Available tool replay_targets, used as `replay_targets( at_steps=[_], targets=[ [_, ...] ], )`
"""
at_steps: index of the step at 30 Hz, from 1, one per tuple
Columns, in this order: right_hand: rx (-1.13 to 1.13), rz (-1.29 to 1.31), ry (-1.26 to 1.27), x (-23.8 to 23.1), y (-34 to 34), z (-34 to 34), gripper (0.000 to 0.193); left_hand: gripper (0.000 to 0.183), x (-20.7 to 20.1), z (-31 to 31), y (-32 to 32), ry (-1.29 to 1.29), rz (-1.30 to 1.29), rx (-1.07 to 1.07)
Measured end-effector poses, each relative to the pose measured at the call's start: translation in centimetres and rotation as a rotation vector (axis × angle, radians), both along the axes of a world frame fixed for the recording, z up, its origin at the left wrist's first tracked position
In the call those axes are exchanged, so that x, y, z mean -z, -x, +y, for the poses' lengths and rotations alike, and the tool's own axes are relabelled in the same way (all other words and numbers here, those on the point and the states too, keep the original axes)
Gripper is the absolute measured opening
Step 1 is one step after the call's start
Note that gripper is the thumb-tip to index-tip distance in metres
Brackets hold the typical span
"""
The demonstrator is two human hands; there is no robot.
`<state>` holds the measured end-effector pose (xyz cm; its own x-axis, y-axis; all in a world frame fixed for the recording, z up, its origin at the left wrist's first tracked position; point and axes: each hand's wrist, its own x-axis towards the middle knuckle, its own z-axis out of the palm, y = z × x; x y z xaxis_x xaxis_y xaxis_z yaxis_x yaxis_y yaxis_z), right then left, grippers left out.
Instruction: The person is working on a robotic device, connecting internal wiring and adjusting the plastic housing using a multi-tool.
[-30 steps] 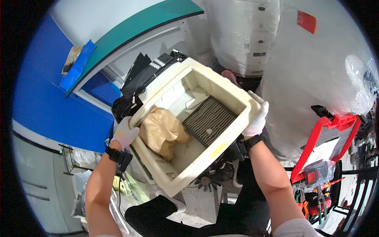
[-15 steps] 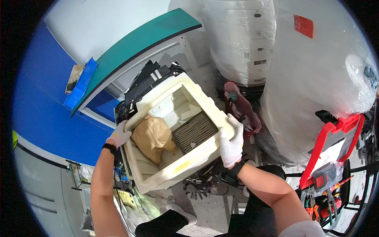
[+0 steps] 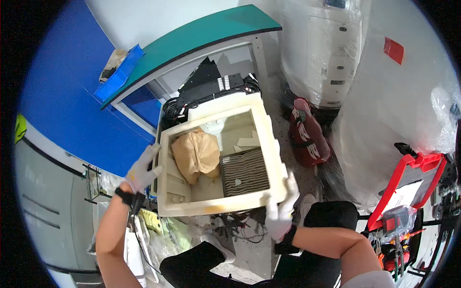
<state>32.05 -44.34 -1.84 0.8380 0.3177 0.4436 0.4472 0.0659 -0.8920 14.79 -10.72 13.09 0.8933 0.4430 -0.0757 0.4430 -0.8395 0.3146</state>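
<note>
A cream-coloured open bin (image 3: 187, 211) stands in front of me, its walls thick and its front rim stained yellow. Inside lie a crumpled brown paper bag (image 3: 196, 154), a grey pleated filter (image 3: 246, 174) and some white scraps (image 3: 248, 140). My left hand (image 3: 143, 169), in a white glove, is beside the bin's left rim with fingers spread, holding nothing. At the bin's near right corner is my gloved right hand (image 3: 280, 211), its thumb and fingers apart; whether it touches the rim is hard to tell.
Black panels and cables (image 3: 216, 91) are heaped behind the bin, below a green-topped table (image 3: 201, 41) with a blue tray (image 3: 120, 72). To the right are a dark red bag (image 3: 309, 144), plastic-wrapped white units (image 3: 331, 57) and a red-edged tool case (image 3: 396, 182). Cables (image 3: 240, 230) lie on the floor.
The bin has turned and sits straighter in front of me. My left hand has let go of its rim and opened. My right hand has loosened at the near right corner. The view has shifted.
</note>
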Motion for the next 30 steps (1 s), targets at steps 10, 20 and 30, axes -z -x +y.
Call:
replay_targets(
  at_steps=[10, 20, 30],
  targets=[
    [-0.7, -0.082, 0.34, -1.0, 12.2, -5.1, 0.087, 0.063, 3.9, -18.9, 8.6, -0.052, -0.145, -0.241],
    [-1.337, 0.03, 0.158, -6.0, 11.8, -1.4, 0.05, 0.071, 9.1, -18.8, 16.8, 0.033, -0.375, -1.036],
    [-0.436, -0.762, 0.189, -10.8, -4.0, 5.7, 0.054, 0.054, 13.4, -11.4, 28.1, 0.397, -0.634, -1.3]
  ],
)
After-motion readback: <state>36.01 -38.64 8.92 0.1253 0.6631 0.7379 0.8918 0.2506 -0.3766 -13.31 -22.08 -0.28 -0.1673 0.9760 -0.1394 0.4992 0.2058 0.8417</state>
